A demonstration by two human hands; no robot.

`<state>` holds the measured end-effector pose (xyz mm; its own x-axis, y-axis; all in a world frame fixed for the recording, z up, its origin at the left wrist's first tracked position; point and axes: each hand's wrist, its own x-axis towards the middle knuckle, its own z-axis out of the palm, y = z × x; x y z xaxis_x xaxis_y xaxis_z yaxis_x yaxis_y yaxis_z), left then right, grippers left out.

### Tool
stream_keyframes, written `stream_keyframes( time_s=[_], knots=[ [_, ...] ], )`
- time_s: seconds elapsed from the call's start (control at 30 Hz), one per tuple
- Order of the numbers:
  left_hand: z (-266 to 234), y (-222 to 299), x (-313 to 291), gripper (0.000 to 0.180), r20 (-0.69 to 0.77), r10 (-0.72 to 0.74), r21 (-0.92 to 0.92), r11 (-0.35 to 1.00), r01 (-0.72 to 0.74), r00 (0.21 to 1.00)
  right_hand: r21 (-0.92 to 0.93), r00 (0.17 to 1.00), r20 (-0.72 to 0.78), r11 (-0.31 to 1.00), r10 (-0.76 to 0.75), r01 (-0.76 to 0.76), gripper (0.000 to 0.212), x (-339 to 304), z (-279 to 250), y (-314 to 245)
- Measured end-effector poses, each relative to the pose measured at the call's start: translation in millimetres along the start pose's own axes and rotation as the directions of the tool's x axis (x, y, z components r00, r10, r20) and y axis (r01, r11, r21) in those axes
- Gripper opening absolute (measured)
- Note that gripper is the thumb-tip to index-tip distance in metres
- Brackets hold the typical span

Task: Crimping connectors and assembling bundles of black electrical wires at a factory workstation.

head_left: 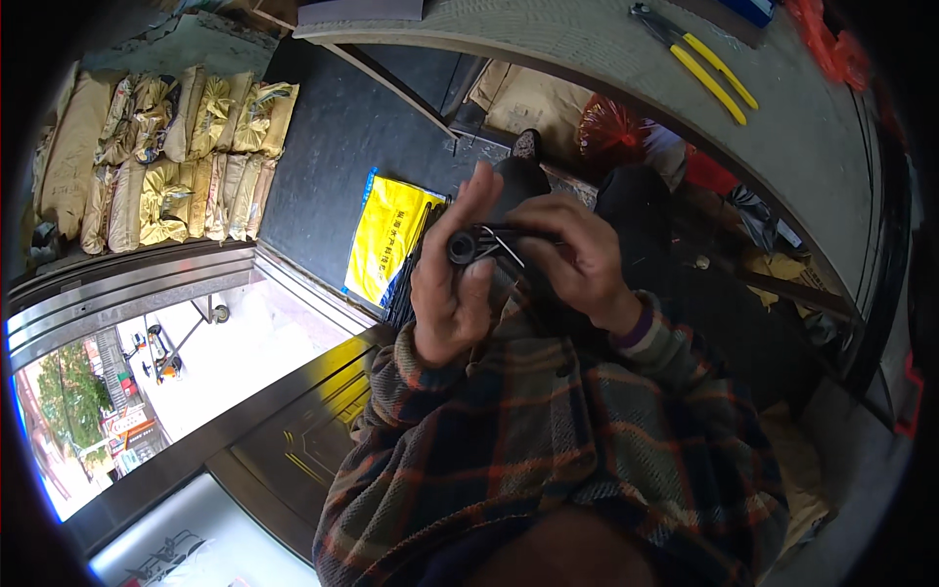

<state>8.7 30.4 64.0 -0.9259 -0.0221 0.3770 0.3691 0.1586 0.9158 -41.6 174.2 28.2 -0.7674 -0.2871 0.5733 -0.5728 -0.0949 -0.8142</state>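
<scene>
Nearest to the camera is the plaid jacket [577, 430] of the person, which fills the lower middle of the frame. Above it, at the centre, both hands meet around a black tubular piece [462, 248], whose round end is turned toward the camera. A thin, bright metal piece [502, 247] lies along it. The right hand [575, 252] grasps the black piece with bent fingers. At the left hand [455, 279], the round end sits between the thumb and nearly straight fingers; how firm this grip is, I cannot tell.

The step seems to be fine adjusting of these small parts. To do it well, I would advise that the left hand steadies the round end, while the right fingers guide the metal piece gently, without bending it. The thumb should better not cover the opening, so that the eyes can check the alignment. The yellow-handled pliers [694, 64] rest on the worktop [548, 34] at upper right, apart from both hands.
</scene>
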Motion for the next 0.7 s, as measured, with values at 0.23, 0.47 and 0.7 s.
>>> stream_keyframes(
  time_s=[0.23, 0.47, 0.7],
  knots=[
    [-6.7, -0.4, 9.3, 0.045, 0.244, 0.145, 0.263, 0.942, -0.210, 0.959, -0.051, 0.994, -0.007, 0.993, -0.111, 0.111, 0.025, 1.1, 3.7, 6.2],
    [-2.8, -4.3, 7.5, 0.033, 0.205, 0.152, 0.117, 0.977, -0.178, 0.967, -0.081, 0.990, 0.052, 0.988, -0.131, 0.135, 0.026, -4.9, -6.8, 4.7],
    [-7.2, -8.7, 23.3, 0.032, 0.334, 0.073, 0.021, 0.996, -0.084, 0.940, 0.208, 0.970, 0.229, 0.977, -0.087, 0.038, 0.028, 5.1, -16.5, 15.5]
  ],
)
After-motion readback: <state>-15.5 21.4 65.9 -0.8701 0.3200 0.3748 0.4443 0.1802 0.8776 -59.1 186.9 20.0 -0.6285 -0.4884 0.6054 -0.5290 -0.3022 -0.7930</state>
